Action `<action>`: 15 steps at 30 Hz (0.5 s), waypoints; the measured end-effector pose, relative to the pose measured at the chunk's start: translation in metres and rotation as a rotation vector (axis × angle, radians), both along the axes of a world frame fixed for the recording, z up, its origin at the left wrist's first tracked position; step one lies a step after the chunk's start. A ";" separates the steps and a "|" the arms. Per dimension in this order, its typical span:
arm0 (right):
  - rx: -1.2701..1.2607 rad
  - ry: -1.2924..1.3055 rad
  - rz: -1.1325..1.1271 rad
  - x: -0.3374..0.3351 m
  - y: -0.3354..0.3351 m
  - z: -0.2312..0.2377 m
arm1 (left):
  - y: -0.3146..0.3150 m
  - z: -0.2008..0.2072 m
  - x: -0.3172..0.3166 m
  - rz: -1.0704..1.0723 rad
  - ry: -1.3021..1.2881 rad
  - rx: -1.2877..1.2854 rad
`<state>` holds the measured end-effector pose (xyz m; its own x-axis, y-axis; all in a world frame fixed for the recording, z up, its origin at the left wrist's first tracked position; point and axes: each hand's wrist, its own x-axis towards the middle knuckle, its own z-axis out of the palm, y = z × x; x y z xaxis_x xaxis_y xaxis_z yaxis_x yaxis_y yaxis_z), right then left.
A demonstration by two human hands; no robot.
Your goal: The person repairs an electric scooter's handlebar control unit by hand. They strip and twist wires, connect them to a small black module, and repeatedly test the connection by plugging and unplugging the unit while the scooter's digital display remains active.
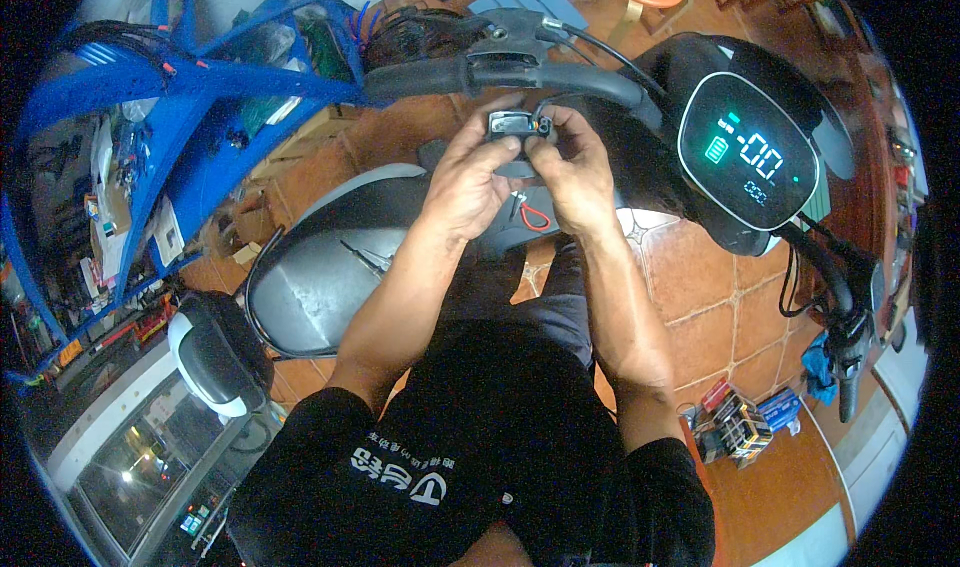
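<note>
Between my two hands is a small dark housing [512, 124], open on the side facing me, with thin coloured wires at its right end. My left hand [468, 179] grips its left side, with the thumb along the near edge. The fingers of my right hand [575, 175] pinch the right end, beside the wires. Just beyond the hands runs the black handlebar [545, 73] of an electric scooter, with a cable curving off it. A red loop [535, 217] hangs below my right hand. What exactly the housing belongs to cannot be made out.
The scooter's lit display [750, 152] stands at the right. Its black seat [310, 292], with a thin dark tool [366, 257] on it, lies left of my forearm. Blue shelving [190, 117] fills the far left. Small boxes [740, 425] sit at the lower right.
</note>
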<state>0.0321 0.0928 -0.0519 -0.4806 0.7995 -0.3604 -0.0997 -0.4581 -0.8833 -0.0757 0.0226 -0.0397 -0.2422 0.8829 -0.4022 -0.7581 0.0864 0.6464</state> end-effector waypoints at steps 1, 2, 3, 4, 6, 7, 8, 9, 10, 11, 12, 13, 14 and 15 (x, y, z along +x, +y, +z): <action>-0.007 -0.014 0.017 0.001 0.001 0.002 | 0.000 0.003 0.000 -0.012 0.026 -0.022; 0.015 -0.030 0.047 0.001 0.003 0.003 | 0.000 0.005 0.000 -0.010 0.027 -0.024; 0.039 -0.046 0.075 0.003 0.006 0.003 | 0.000 0.006 0.001 -0.010 0.026 -0.025; 0.062 -0.063 0.103 0.003 0.007 0.003 | 0.001 0.008 0.002 -0.009 0.025 -0.026; 0.026 -0.078 0.099 0.002 0.009 0.008 | 0.001 0.009 -0.001 -0.045 -0.019 -0.033; 0.008 -0.086 0.097 0.001 0.009 0.008 | 0.002 0.009 -0.002 -0.064 -0.041 -0.037; 0.017 -0.095 0.086 0.001 0.008 0.007 | 0.001 0.008 -0.004 -0.075 -0.079 -0.009; 0.027 -0.105 0.076 0.000 0.006 0.005 | -0.001 0.007 -0.007 -0.086 -0.116 0.019; 0.037 -0.114 0.066 -0.001 0.005 0.003 | -0.002 0.005 -0.008 -0.097 -0.154 0.048; 0.059 -0.104 0.044 -0.002 0.004 0.000 | -0.002 0.005 -0.006 -0.100 -0.111 0.061; 0.081 -0.093 0.023 -0.004 0.003 -0.003 | -0.003 0.003 -0.003 -0.103 -0.067 0.074; 0.102 -0.083 0.003 -0.005 0.002 -0.005 | -0.004 0.002 -0.002 -0.105 -0.024 0.087; 0.096 -0.084 0.013 -0.006 0.002 -0.006 | -0.005 0.000 -0.003 -0.119 -0.024 0.118; 0.090 -0.085 0.022 -0.005 0.002 -0.006 | -0.006 -0.002 -0.004 -0.134 -0.025 0.148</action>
